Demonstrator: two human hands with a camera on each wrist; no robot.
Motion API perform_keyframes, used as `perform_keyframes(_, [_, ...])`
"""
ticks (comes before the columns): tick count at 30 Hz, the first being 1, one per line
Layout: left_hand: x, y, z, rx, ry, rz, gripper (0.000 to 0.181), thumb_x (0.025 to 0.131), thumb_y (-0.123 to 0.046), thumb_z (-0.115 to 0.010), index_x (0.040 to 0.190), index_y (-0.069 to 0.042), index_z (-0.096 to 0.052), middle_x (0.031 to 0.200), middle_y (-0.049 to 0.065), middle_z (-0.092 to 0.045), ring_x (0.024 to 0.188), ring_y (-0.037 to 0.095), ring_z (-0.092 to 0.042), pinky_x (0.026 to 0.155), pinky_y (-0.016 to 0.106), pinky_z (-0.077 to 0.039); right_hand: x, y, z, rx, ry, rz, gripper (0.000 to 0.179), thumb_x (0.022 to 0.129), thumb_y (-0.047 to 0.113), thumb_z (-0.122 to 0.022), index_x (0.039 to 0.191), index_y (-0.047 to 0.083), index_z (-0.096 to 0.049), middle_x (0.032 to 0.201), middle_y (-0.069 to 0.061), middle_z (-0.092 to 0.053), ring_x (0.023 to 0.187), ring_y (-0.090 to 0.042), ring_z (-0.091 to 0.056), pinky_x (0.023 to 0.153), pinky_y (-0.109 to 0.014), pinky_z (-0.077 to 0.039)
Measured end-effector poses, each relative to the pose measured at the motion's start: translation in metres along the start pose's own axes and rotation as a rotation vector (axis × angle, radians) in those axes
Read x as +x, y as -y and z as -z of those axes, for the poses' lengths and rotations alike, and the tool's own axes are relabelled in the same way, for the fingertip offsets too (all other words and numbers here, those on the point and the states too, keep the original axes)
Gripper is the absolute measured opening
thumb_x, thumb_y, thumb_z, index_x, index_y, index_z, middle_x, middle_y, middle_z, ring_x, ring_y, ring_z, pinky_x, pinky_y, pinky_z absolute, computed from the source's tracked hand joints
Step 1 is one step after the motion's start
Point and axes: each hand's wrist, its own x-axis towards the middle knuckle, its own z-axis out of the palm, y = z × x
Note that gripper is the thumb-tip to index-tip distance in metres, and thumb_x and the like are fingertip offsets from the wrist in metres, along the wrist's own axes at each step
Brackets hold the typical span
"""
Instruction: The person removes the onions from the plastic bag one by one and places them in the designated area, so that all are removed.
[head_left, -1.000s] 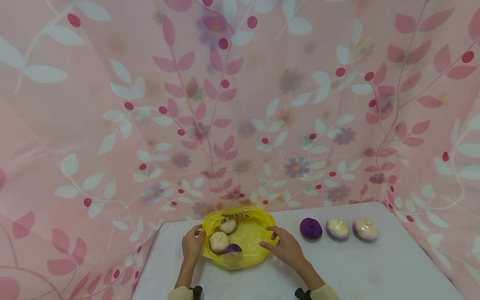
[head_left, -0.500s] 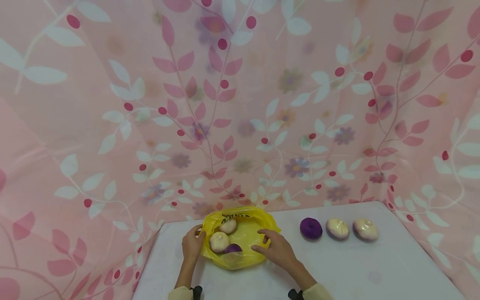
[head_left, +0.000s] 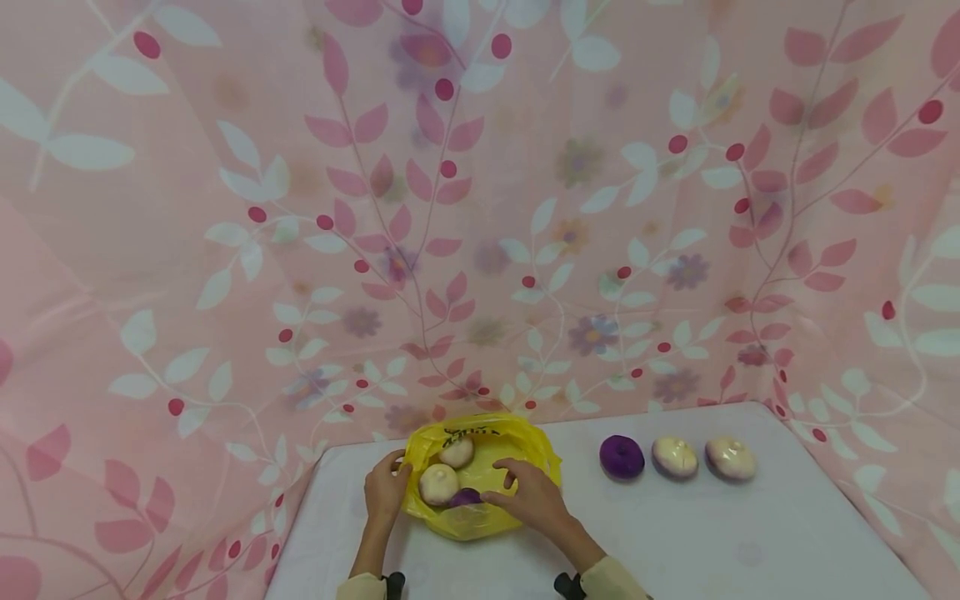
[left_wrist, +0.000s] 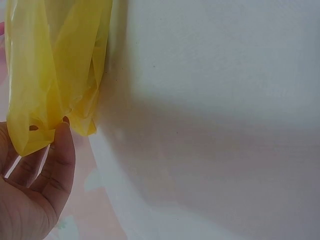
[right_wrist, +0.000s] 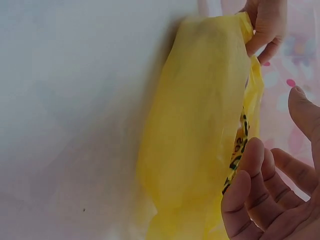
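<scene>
A yellow plastic bag (head_left: 468, 527) lies on the table with its mouth open. Inside sit a large cream turnip (head_left: 438, 483), another cream one (head_left: 456, 452) behind it and a purple one (head_left: 463, 497) partly hidden by the near rim. My left hand (head_left: 384, 493) pinches the bag's left edge; in the left wrist view its thumb and fingers (left_wrist: 64, 155) hold the yellow film. Over the bag's mouth hovers my right hand (head_left: 540, 500), holding nothing, its fingers loosely bent and thumb apart. The right wrist view shows its fingers (right_wrist: 257, 165) beside the bag's printed side.
Right of the bag, a purple turnip (head_left: 622, 457) and two cream ones with purple undersides, a nearer cream turnip (head_left: 674, 458) and a farther one (head_left: 731, 459), stand in a row. White cloth covers the table (head_left: 697, 542). A pink floral curtain (head_left: 480, 208) hangs behind.
My right hand has left the bag's right rim and moved left over its mouth, toward the purple turnip inside. The left hand stays at the left edge.
</scene>
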Motion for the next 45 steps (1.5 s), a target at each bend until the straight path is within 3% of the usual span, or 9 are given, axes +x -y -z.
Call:
perform_keyframes(8, [-0.001,0.001,0.0,-0.001,-0.002,0.0,0.025,0.086,-0.007,-0.071,0.111,-0.003,-0.073,0.089,0.017,-0.073,0.085,0.039,-0.069,0.077,0.056,-0.05,0.006,0.006,-0.012,-0.026,0.047,-0.043,0.058,0.079,0.056,-0.075,0.122,0.018,-0.066,0.079,0.014,-0.052,0.068,-0.007,-0.047,0.059,-0.024,-0.041])
perform_keyframes(16, [0.0,0.001,0.0,-0.001,-0.003,-0.01,0.025,0.086,-0.007,-0.072,0.111,-0.003,-0.073,0.089,0.018,-0.073,0.083,0.038,-0.069,0.075,0.055,-0.05,0.015,0.02,-0.013,-0.041,0.049,-0.018,0.059,0.08,0.059,-0.072,0.12,0.016,-0.066,0.08,0.007,-0.057,0.067,-0.008,-0.047,0.058,-0.026,-0.041])
perform_keyframes(27, [0.001,0.001,0.0,-0.003,0.01,0.006,0.026,0.087,-0.007,-0.071,0.112,-0.002,-0.072,0.09,0.018,-0.073,0.086,0.04,-0.068,0.076,0.055,-0.05,0.027,0.03,-0.024,-0.06,0.126,-0.122,0.066,0.077,0.062,-0.074,0.12,0.012,-0.066,0.085,0.005,-0.058,0.072,-0.011,-0.049,0.063,-0.03,-0.043])
perform_keyframes(36, [0.0,0.002,-0.001,-0.012,-0.007,-0.005,0.025,0.086,-0.007,-0.072,0.111,-0.003,-0.073,0.09,0.017,-0.073,0.085,0.039,-0.068,0.075,0.055,-0.05,0.029,0.032,-0.03,-0.122,0.168,-0.126,0.061,0.078,0.055,-0.077,0.115,0.008,-0.066,0.083,0.006,-0.059,0.072,-0.012,-0.052,0.065,-0.033,-0.047])
perform_keyframes(45, [-0.001,0.0,0.0,-0.006,-0.023,-0.011,0.025,0.085,-0.005,-0.072,0.11,-0.003,-0.073,0.088,0.017,-0.073,0.085,0.039,-0.068,0.074,0.054,-0.05,0.03,0.029,-0.035,-0.145,0.24,-0.178,0.062,0.078,0.058,-0.075,0.114,0.008,-0.066,0.094,0.0,-0.065,0.08,-0.017,-0.056,0.075,-0.039,-0.05])
